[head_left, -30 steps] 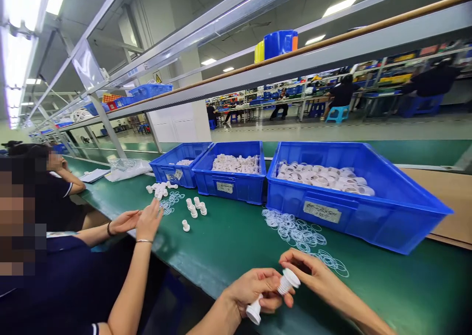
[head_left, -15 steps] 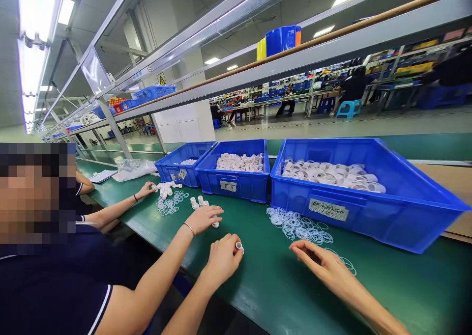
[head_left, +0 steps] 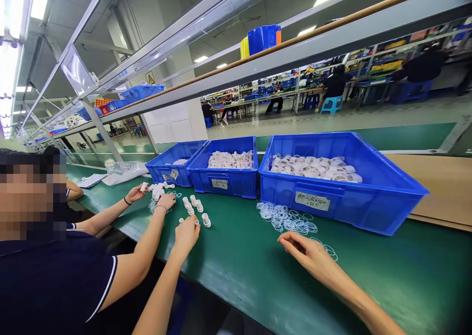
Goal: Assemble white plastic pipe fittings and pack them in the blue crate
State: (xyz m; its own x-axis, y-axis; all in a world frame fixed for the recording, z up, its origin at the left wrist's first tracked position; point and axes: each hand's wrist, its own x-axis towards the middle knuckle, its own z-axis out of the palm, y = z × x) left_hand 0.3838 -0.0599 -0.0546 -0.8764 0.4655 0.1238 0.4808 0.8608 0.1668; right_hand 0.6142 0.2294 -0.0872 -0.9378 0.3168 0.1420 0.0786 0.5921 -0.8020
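Observation:
My left hand (head_left: 186,236) is closed around a small white fitting (head_left: 196,222) whose round end shows between the fingers. Just beyond it, several white fittings (head_left: 192,202) stand in a group, with another white fitting (head_left: 206,220) to their right. My right hand (head_left: 300,246) hovers low over the green table with thumb and fingertips pinched together; whatever they hold is too small to make out. A pile of thin clear rings (head_left: 285,218) lies right beyond it, and a few loose rings (head_left: 328,249) are beside the hand.
Three blue bins stand in a row: a large bin of white rings (head_left: 320,214), a middle bin (head_left: 236,181) and a left bin (head_left: 167,175). At left a person (head_left: 55,276) handles white fittings by a second ring pile. A metal rail (head_left: 221,74) crosses above.
My left hand has moved left to the standing fittings, carrying its fitting. The neighbour's near hand has drawn back to their own pile. The view has shifted slightly; my right hand stays pinched.

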